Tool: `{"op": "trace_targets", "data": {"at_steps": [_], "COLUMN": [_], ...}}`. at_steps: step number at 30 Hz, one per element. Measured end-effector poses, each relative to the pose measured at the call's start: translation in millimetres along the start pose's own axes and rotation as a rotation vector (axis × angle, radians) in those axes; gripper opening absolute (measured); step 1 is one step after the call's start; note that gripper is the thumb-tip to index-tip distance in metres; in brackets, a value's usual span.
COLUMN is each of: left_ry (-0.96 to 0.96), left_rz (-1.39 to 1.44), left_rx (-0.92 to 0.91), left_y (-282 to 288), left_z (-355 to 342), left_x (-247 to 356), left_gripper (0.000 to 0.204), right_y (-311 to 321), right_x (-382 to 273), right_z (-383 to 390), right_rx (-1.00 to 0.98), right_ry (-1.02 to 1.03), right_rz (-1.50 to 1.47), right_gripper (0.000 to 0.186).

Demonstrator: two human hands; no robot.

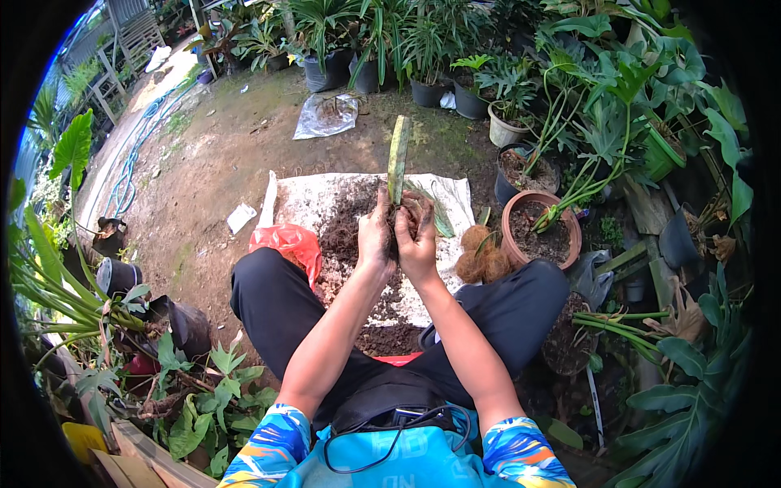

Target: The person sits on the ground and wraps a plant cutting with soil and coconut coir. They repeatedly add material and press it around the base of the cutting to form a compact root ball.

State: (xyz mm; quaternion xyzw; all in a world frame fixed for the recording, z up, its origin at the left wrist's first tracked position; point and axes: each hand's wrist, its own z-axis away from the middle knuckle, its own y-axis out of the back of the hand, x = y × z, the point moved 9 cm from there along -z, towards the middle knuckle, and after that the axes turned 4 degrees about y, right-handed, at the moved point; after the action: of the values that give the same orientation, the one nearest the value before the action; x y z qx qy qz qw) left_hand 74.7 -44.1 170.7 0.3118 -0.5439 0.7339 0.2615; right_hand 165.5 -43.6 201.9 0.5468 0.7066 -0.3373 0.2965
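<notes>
Both my hands are together over the white sack sheet (303, 192), in front of my knees. Between them stands a long, stiff, mottled green snake plant leaf (398, 154), nearly upright. My left hand (375, 233) is closed about the leaf's base from the left. My right hand (416, 237) closes on it from the right, with brown fibrous matter by its fingers. Dark soil smears the fingers, and they hide the leaf's lower end. A heap of dark loose soil (342, 224) lies left of the hands. Another green leaf (442, 221) lies on the sheet to the right.
A red plastic bag (294, 242) rests by my left knee. Brown fibrous husks (482, 262) and a terracotta pot (511, 236) with a plant stand near my right knee. Potted plants line the back and right. A clear plastic bag (327, 115) and a blue hose (130, 167) lie farther off.
</notes>
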Motion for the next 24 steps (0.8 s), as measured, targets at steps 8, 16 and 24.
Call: {"op": "trace_targets", "data": {"at_steps": [8, 16, 24], "left_ry": [0.054, 0.009, 0.22], "left_rz": [0.29, -0.032, 0.274], "left_rx": [-0.073, -0.034, -0.109], "left_y": [-10, 4, -6], "left_z": [9, -4, -2], "left_x": [-4, -4, -14], "left_gripper": [0.045, 0.048, 0.057], "right_y": [9, 4, -3], "right_x": [-43, -42, -62], "right_z": [-6, -2, -6], "right_rx": [-0.012, 0.004, -0.209], "right_ry": [0.295, 0.298, 0.491], "right_rz": [0.474, 0.518, 0.699], "right_gripper": [0.033, 0.033, 0.029]}}
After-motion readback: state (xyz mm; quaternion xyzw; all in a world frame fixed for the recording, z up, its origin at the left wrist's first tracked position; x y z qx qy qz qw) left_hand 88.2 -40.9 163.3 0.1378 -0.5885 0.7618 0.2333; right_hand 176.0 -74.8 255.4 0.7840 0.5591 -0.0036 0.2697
